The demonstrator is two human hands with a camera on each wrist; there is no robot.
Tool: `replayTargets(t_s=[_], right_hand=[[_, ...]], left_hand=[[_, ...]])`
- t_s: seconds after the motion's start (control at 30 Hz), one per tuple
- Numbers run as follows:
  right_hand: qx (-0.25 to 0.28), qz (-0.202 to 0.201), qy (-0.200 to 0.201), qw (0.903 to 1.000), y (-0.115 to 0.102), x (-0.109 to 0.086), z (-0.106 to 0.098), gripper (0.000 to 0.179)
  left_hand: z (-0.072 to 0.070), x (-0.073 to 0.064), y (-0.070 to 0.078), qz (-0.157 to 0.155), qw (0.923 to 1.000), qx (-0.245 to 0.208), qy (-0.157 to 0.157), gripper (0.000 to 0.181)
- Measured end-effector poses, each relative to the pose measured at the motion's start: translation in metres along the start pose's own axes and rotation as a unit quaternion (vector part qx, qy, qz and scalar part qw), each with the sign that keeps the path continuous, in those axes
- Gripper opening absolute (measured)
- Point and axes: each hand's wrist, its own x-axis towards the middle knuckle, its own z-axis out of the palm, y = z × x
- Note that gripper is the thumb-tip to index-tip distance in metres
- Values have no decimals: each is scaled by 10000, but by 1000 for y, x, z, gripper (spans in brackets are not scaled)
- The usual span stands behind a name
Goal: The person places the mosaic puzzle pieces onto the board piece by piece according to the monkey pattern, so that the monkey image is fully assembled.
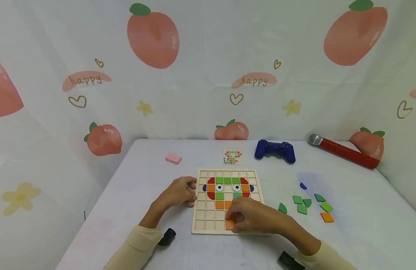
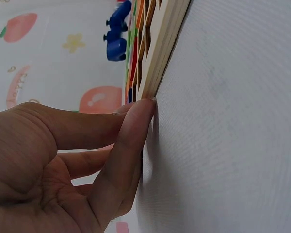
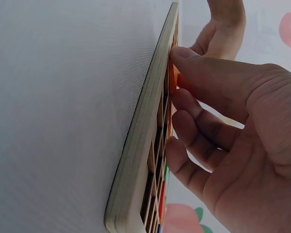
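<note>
A wooden grid board (image 1: 209, 215) lies on the table, part of it filled with coloured tiles that form a face with two round eye tiles (image 1: 219, 188). My left hand (image 1: 179, 192) holds the board's left edge, its fingertips (image 2: 144, 108) right at the wooden side. Over the lower part of the board, my right hand (image 1: 253, 215) has thumb and fingers around an orange square tile (image 1: 230, 225) in the bottom row. From the right wrist, the thumb (image 3: 184, 52) shows against the orange tile's edge. That hand hides several cells at the lower right.
Loose green tiles (image 1: 298, 199), an orange square (image 1: 327, 217) and a blue half-round piece (image 1: 303, 185) lie right of the board. Behind it are a pattern card (image 1: 239, 159), a blue game controller (image 1: 274, 149) and a pink block (image 1: 173, 158). A red microphone (image 1: 346, 152) lies at the back right.
</note>
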Motion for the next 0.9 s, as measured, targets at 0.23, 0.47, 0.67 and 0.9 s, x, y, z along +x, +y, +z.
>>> replayTargets(t_s=[0.23, 0.47, 0.67, 0.9], right_hand=[[-46, -121, -173, 9998, 2, 0, -2, 26], [282, -237, -44, 9993, 14, -2, -16, 24], [525, 17, 313, 9981, 36, -10, -35, 28], [517, 503, 579, 9957, 67, -25, -62, 33]], left_hand=[[1, 1, -1, -42, 10000, 62, 24, 61], [2, 2, -2, -40, 10000, 75, 51, 61], [1, 1, 0, -16, 10000, 85, 14, 61], [1, 0, 0, -54, 10000, -4, 31, 61]])
